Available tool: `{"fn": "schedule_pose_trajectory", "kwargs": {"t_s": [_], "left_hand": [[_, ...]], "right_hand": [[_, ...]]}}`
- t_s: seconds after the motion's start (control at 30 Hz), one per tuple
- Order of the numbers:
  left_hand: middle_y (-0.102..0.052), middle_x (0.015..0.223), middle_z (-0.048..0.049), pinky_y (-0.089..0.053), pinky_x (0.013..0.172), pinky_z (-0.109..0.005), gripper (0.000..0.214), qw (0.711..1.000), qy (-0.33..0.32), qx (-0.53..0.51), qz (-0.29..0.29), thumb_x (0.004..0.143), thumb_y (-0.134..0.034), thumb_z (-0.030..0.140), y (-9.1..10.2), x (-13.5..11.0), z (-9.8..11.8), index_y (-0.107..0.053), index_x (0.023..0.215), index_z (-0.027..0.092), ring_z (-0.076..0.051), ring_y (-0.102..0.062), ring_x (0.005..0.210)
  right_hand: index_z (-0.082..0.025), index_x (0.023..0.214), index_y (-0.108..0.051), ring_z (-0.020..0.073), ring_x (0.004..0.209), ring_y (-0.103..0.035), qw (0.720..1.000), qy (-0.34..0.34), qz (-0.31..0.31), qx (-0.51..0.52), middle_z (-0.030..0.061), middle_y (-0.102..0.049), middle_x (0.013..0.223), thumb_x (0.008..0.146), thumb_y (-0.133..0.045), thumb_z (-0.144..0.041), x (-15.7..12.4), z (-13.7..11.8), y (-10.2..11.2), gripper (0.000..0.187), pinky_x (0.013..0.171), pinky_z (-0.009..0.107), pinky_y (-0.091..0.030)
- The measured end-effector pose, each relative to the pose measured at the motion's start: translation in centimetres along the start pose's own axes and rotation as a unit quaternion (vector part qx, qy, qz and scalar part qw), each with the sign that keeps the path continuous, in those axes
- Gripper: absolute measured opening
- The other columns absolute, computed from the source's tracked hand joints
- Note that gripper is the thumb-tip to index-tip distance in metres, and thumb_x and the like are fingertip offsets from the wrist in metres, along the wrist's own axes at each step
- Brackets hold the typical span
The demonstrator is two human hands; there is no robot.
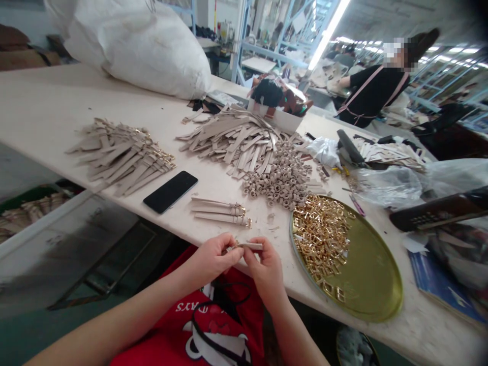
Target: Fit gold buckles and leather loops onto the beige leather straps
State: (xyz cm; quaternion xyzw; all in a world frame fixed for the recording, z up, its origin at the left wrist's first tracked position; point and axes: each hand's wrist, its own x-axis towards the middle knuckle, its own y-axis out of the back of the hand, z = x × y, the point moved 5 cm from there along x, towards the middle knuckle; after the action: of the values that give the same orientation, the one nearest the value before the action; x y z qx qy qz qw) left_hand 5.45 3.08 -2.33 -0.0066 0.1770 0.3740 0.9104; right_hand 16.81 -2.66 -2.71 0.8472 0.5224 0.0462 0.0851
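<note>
At the table's front edge, my left hand point(219, 256) and my right hand point(266, 267) are close together, both pinching a beige leather strap point(254, 246). Its other end is hidden by my fingers, so I cannot tell whether a buckle is on it. Just beyond my hands lie several straps with gold buckles point(223, 211) in a small row. To the right, a round gold tray point(375, 264) holds a heap of gold buckles point(322, 234). A pile of small beige loops point(282, 175) spreads behind it, touching a larger pile of loose straps point(236, 137).
A black phone point(171, 191) lies left of the row, near a heap of buckled straps point(127, 157). A big white sack point(141, 46) stands at the back left. Small scissors point(357, 205), plastic bags point(392, 185) and a blue booklet point(444, 284) are on the right. A person point(371, 91) stands beyond the table.
</note>
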Motion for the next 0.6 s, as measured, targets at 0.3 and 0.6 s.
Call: {"fn": "schedule_pose_trajectory", "kwargs": {"t_s": [0.3,0.6], "left_hand": [[-0.053,0.055,0.0075,-0.028,0.038,-0.017,0.032,0.997,0.017,-0.070,-0.041,0.072,-0.057,0.043,-0.3,3.3,-1.1,-0.044,0.087,0.018,-0.007,-0.041,0.039],[-0.053,0.056,0.0060,-0.035,0.051,-0.020,0.043,0.999,-0.038,-0.007,0.004,0.079,-0.048,0.033,0.1,4.1,0.2,-0.041,0.118,0.016,-0.010,-0.047,0.049]], "right_hand": [[-0.020,0.075,-0.059,0.0154,0.067,-0.050,0.989,0.043,-0.141,-0.023,0.0011,-0.054,0.068,0.087,-0.036,-0.034,3.1,-0.1,2.2,0.029,0.064,0.027,-0.038],[-0.019,0.071,-0.059,0.0173,0.070,-0.050,0.927,0.106,-0.036,-0.359,0.0051,-0.056,0.077,0.071,-0.054,-0.015,11.9,2.5,6.6,0.006,0.067,0.029,-0.038]]}}
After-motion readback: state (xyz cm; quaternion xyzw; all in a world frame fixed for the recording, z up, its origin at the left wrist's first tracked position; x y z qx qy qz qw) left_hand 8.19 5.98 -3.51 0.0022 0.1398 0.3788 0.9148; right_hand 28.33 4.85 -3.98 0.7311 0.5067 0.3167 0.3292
